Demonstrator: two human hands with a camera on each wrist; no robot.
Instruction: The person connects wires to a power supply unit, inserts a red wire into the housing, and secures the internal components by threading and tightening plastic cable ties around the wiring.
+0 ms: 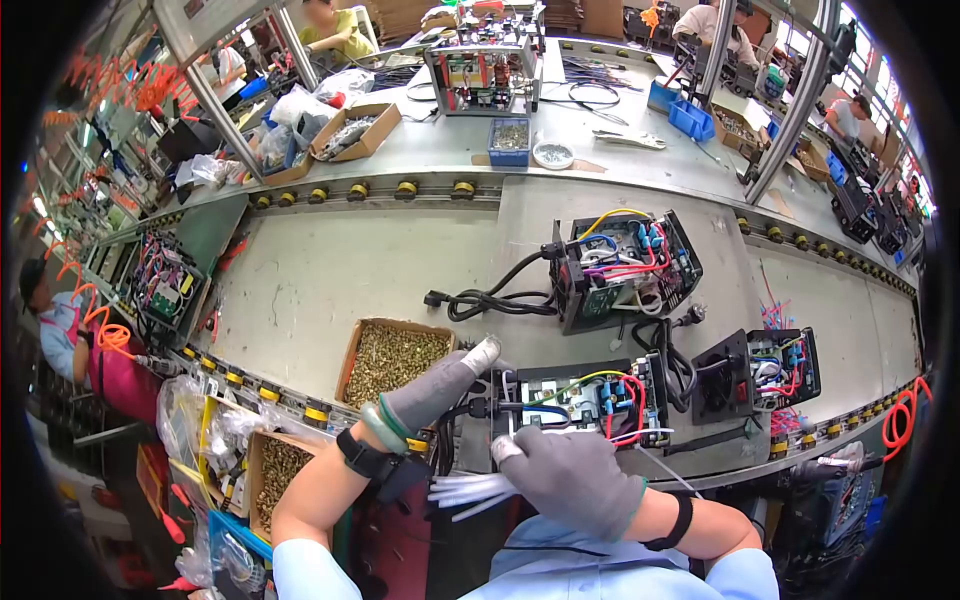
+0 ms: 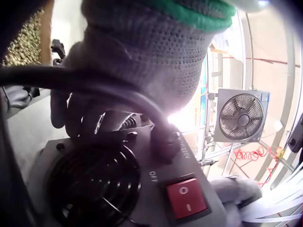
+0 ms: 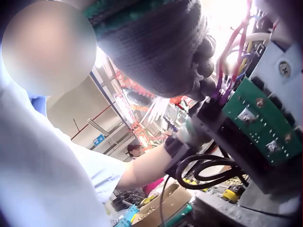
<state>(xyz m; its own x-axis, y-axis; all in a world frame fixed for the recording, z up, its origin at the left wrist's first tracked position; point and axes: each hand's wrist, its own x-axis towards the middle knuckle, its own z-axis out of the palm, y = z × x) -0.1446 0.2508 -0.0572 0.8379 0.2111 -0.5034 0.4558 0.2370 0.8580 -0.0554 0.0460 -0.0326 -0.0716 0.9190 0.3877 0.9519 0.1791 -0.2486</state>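
1. The grey-gloved left hand is reaching in from the lower left of the head view. It is resting on the left end of the black open metal chassis with coloured wiring, which is lying at the lower centre of the frame on the grey conveyor table.
2. In the left wrist view, the left fingers are curling down over the top edge of the chassis rear panel, gripping it. A thick black cable is arching across the palm, above the round black fan grille and the red rocker switch.
3. The grey-gloved right hand is lying just below the chassis. Its fingers are closing round a bundle of white plastic strips, which is fanning out to the left.
4. In the right wrist view, the right knuckles are sitting against red and purple wires beside a green circuit board.
5. A brown cardboard box of brass-coloured screws is standing just left of the left hand.
6. A second wired black unit is sitting above the chassis.
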